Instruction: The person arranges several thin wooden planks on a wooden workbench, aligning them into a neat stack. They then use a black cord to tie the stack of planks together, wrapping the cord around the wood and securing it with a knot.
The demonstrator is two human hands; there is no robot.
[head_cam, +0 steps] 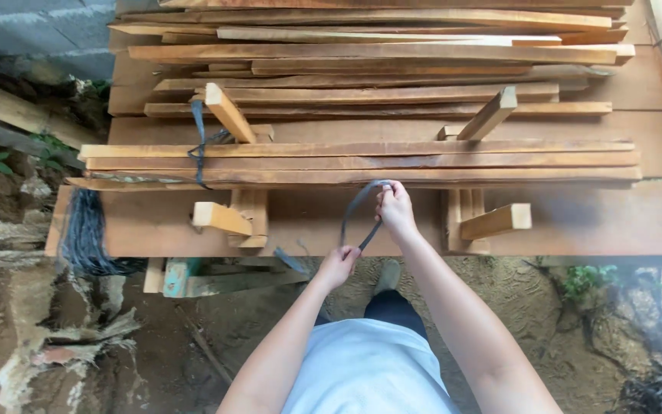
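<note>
From where I watched, the right hand (394, 208) was up at the near edge of the bundle of wooden slats (362, 162), fingers pinched together on the top of a dark strap (355, 213). The strap arced up and over from that hand, curved down at about seven o'clock from it, and ran into the left hand (339, 264), which was closed around its lower end just off the front edge of the bench (591, 222). So I had both hands gripping one strap, the loop standing between them, right hand touching the nearest slat.

At nine o'clock from the right hand, I saw the same bundle already bound by another dark strap (199, 149) wrapped around the slats, beside an angled wooden peg (227, 113). A matching peg (490, 112) leaned at two o'clock from the right hand, and two short blocks (220, 217) (497, 221) stuck out low on either side. Beyond, at twelve o'clock, lay a larger stack of loose slats (377, 54). A hank of dark straps (86, 234) hung off the bench's left end, at nine o'clock from the left hand. Below me was dirt ground (155, 345).
</note>
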